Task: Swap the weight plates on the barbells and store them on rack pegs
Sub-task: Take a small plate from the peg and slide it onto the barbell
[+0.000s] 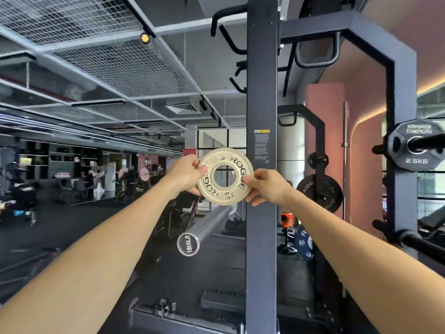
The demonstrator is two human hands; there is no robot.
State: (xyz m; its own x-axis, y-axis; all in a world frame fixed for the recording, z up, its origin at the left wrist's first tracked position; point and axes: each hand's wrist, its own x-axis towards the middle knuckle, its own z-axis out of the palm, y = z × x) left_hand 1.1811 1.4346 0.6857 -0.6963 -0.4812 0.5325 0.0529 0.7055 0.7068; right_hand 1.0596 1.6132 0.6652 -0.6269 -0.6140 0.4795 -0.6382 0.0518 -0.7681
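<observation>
A small pale Rogue weight plate (225, 157) marked 0.5 is held upright in mid-air, its face toward me. My left hand (185, 173) grips its left edge and my right hand (266, 186) grips its right edge. Below the plate the bare steel barbell sleeve (204, 231) points toward me, its end cap stamped with numbers. The plate is above the sleeve and off it. A black 2.5 kg Hammer Strength plate (415, 160) hangs on a rack peg (431, 142) at the right.
A dark rack upright (261, 92) stands right behind the plate. Another empty peg (423, 244) juts out lower right. A black Rogue plate (319, 192) and a blue 20 plate (302, 242) sit on a farther rack. Dark gym floor lies to the left.
</observation>
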